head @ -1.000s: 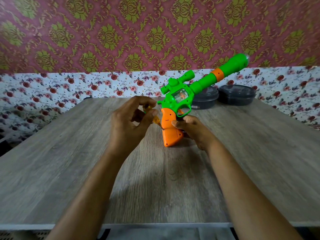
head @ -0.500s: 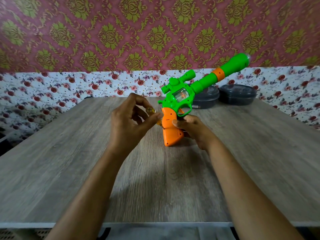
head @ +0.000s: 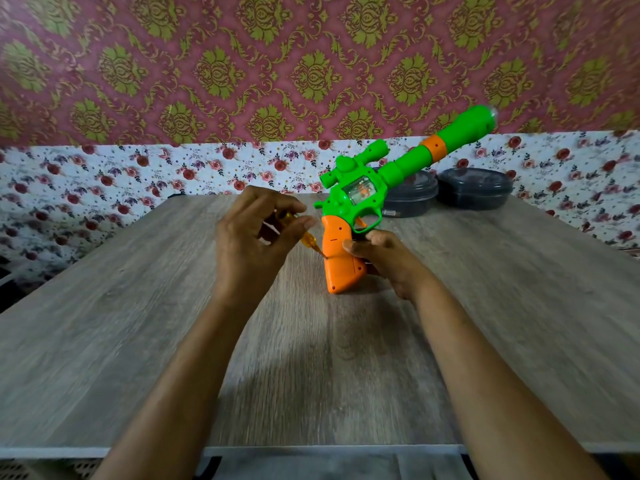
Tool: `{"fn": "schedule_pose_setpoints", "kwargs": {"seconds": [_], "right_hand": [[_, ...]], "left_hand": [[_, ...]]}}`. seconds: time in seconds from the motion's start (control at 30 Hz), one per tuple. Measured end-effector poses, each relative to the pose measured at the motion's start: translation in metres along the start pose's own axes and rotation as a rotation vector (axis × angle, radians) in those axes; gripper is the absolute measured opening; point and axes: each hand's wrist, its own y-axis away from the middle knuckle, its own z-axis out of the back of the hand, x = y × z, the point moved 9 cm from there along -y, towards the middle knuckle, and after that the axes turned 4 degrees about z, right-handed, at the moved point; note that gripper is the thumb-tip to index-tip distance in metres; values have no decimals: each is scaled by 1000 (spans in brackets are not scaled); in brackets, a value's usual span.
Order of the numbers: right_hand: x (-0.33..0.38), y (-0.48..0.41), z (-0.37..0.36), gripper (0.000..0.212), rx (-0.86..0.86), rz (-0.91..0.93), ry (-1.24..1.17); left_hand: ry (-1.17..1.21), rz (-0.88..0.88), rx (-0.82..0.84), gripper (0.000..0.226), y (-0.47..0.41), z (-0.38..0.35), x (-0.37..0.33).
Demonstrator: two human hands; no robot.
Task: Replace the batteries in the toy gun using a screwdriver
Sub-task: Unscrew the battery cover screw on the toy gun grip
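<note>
A person is working at a wood-grain tabletop [head: 138, 341]. The right hand [head: 388, 261] is gripping the orange grip of a green toy gun [head: 349, 209], whose butt is resting on the tabletop about midway between its side edges, nearer the far edge, with the barrel angling up toward the far right corner. The left hand [head: 249, 244] is pinching the amber handle of a small screwdriver [head: 310, 242], its tip touching the grip's left side. Two dark lidded containers [head: 474, 188] are sitting along the far edge, behind the gun.
</note>
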Motion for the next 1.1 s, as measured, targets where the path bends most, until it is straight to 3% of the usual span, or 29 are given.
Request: {"fn": "schedule_pose_setpoints", "kwargs": {"seconds": [0.23, 0.47, 0.63, 0.73, 0.87, 1.1], "right_hand": [[-1, -1, 2, 25, -11, -9, 23], [-6, -3, 3, 17, -17, -49, 47], [-5, -3, 2, 13, -6, -48, 45], [-1, -2, 0, 16, -9, -29, 15], [2, 1, -1, 18, -2, -14, -20], [3, 2, 0, 16, -11, -15, 8]], "left_hand": [[66, 5, 52, 11, 0, -2, -1], [156, -7, 209, 31, 5, -14, -8], [131, -31, 183, 28, 6, -14, -10], [133, 7, 117, 42, 3, -9, -3], [29, -42, 66, 22, 2, -6, -4], [81, -28, 66, 29, 2, -7, -5]]}}
